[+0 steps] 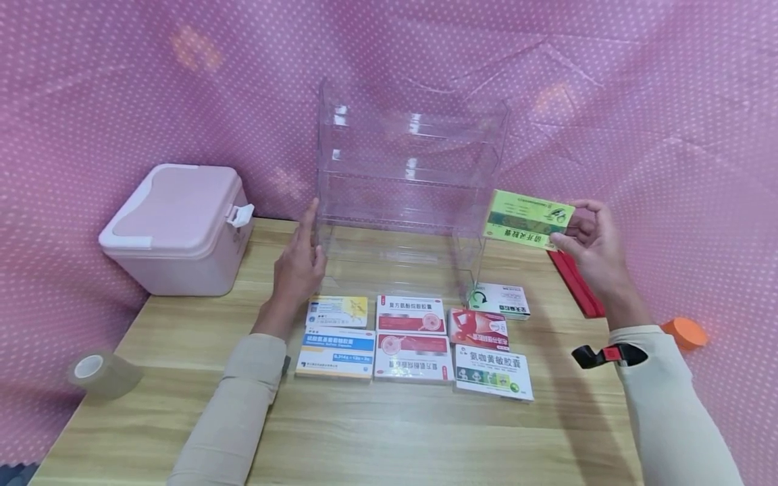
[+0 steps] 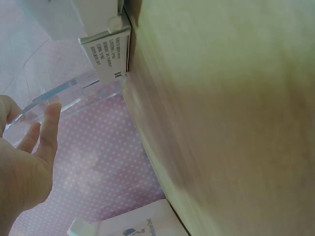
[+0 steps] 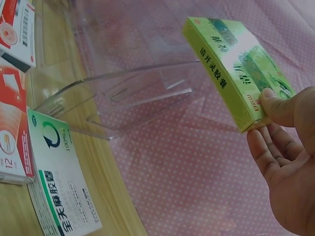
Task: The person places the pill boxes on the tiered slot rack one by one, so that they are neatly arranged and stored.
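Left hand (image 1: 296, 263): fingers largely straight, touching the left side panel of the clear rack (image 1: 419, 173); whether the thumb clamps the panel cannot be told. Rack stands upright toward the back edge of the desk (image 1: 365, 439), roughly midway between the left and right edges; no box seen on its shelves. Between rack and near edge, left to right: yellow-and-white box (image 1: 337, 312) behind blue-and-white box (image 1: 336, 354); rear red-and-white box (image 1: 410, 315) and front red-and-white box (image 1: 413, 356); red box (image 1: 478, 329), with white-and-green box (image 1: 494, 372) before it and green-arrow box (image 1: 501, 299) behind, to its right. Right hand (image 1: 598, 250): thumb and fingers parted only by the thickness of the yellow-green box (image 1: 527, 219), pinching its right end. That box is off the desk, toward the back right corner, beside the rack; contact with the rack cannot be confirmed. Progress, in judgement: early. One box lifted, not yet placed; seven others lie on the desk.
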Demonstrator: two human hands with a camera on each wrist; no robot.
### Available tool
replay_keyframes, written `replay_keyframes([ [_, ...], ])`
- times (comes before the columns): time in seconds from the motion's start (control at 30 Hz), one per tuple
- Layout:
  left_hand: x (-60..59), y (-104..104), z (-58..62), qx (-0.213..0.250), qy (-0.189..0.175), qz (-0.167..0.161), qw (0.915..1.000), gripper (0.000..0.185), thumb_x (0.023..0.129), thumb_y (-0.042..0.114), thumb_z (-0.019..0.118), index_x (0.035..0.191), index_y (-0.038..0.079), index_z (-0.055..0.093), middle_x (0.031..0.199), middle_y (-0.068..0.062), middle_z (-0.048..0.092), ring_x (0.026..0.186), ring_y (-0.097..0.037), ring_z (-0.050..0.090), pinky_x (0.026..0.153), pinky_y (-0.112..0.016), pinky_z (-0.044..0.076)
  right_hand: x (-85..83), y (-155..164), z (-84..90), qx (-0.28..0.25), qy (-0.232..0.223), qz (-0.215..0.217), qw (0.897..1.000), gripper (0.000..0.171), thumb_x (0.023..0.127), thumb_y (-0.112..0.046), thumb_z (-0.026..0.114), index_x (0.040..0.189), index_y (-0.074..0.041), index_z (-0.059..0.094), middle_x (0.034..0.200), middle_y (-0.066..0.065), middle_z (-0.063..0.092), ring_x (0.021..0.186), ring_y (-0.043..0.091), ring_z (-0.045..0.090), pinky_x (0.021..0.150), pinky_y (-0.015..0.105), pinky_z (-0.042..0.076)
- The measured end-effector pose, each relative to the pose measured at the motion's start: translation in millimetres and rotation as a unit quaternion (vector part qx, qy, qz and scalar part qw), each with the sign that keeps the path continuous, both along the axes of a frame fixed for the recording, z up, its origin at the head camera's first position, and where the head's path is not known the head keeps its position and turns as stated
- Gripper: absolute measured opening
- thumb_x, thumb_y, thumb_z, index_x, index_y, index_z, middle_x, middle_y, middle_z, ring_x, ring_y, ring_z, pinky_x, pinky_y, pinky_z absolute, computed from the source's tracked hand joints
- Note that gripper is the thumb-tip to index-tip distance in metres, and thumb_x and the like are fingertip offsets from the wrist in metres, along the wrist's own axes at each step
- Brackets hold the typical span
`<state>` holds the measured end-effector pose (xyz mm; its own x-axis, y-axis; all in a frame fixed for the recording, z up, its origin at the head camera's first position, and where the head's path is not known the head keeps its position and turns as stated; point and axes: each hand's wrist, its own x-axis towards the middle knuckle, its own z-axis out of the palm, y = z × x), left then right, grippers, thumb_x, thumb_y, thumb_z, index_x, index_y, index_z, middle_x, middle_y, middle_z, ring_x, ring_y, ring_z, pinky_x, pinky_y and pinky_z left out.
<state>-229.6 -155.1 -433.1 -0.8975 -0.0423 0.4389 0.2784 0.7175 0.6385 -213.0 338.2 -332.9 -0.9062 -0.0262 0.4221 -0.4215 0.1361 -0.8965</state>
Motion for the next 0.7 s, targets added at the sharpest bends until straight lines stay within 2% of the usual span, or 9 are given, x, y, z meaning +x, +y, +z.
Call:
replay_keyframes([
  [0.13, 0.2, 0, 0.1, -0.001, 0.002, 0.001, 1.0, 0.093, 0.105, 0.006, 0.058, 0.172, 0.047, 0.008, 0.172, -0.013, 0.043, 0.095, -0.039, 0.065, 0.072, -0.054, 0.055, -2.4, -7, 0.2, 0.008, 0.004, -0.003, 1.0, 0.058, 0.094, 0.021, 0.063, 0.14, -0.012, 0.051, 0.109, -0.003, 0.075, 0.096, 0.008, 0.071, 0.08, 0.015, 0.059],
  [0.33, 0.2, 0, -0.7, -0.006, 0.008, 0.001, 1.0, 0.092, 0.105, 0.006, 0.058, 0.172, 0.046, 0.01, 0.171, -0.013, 0.043, 0.083, -0.034, 0.061, 0.066, -0.047, 0.052, -7.8, -14, 3.4, 0.0, 0.017, 0.011, 1.0, 0.058, 0.093, 0.022, 0.063, 0.143, -0.006, 0.048, 0.11, 0.001, 0.074, 0.096, 0.01, 0.071, 0.08, 0.016, 0.06],
  [0.47, 0.4, 0, 0.2, -0.002, 0.013, -0.001, 0.9999, 0.093, 0.104, 0.005, 0.058, 0.172, 0.046, 0.01, 0.172, -0.013, 0.043, 0.075, -0.032, 0.058, 0.063, -0.044, 0.049, -10.2, -20, 5.9, 0.003, 0.006, 0.007, 1.0, 0.057, 0.094, 0.02, 0.064, 0.141, -0.009, 0.05, 0.11, -0.001, 0.074, 0.096, 0.009, 0.071, 0.079, 0.016, 0.059],
  [0.7, 1.0, -1, 0.3, -0.003, 0.014, -0.002, 0.9999, 0.091, 0.104, 0.005, 0.057, 0.172, 0.044, 0.012, 0.168, -0.015, 0.048, 0.074, -0.031, 0.057, 0.063, -0.045, 0.049, -17.0, -31, 7.9, 0.016, 0.017, 0.006, 1.0, 0.057, 0.092, 0.022, 0.063, 0.138, -0.009, 0.05, 0.108, -0.003, 0.076, 0.094, 0.008, 0.072, 0.079, 0.015, 0.059],
])
